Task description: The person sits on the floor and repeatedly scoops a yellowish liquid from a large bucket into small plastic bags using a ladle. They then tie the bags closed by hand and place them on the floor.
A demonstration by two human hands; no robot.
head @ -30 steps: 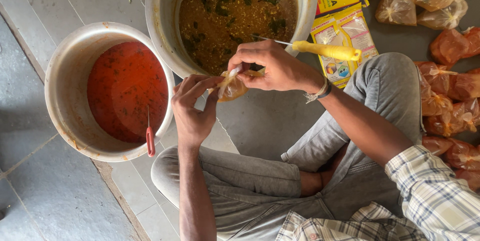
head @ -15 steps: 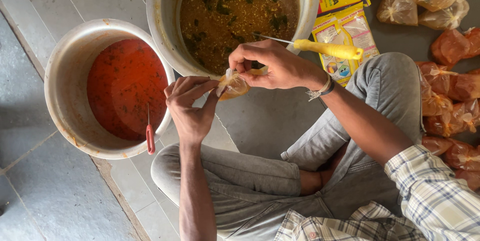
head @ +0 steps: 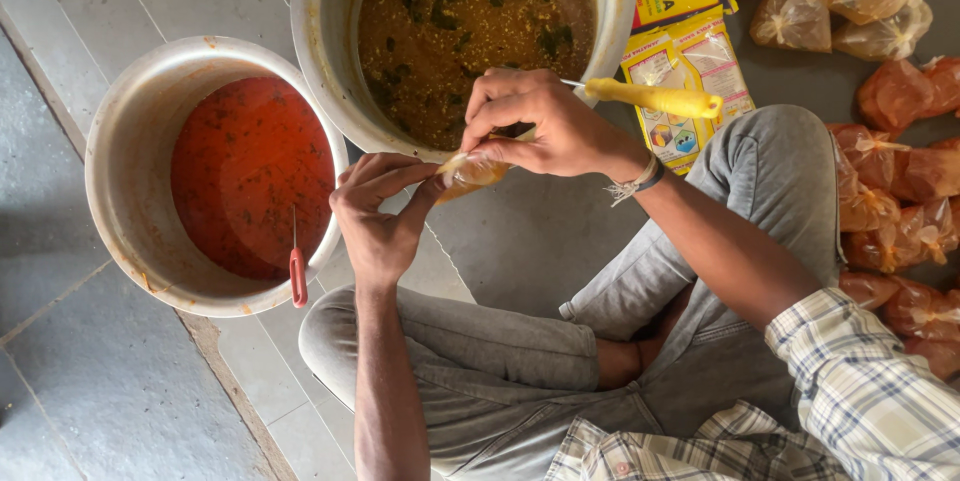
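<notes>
I sit cross-legged on the floor. My left hand (head: 380, 211) and my right hand (head: 545, 126) both grip a small clear plastic bag (head: 470, 173) filled with yellowish-brown curry, held just below the rim of the big metal pot of brown curry (head: 470, 11). My right fingers pinch the bag's top, while my left fingers hold its other side. A ladle with a yellow handle (head: 655, 98) rests on that pot's rim, right behind my right hand.
A second metal pot (head: 120, 161) of red gravy stands at the left, with a red-handled utensil (head: 297, 276) leaning in it. Filled, tied bags of orange and brown food (head: 890, 181) lie at the right. Yellow printed packets (head: 690, 51) lie beside the brown pot.
Both hands stay on the small bag. My fingers have shifted a little around its top, and the bag sits slightly lower and nearer my left hand.
</notes>
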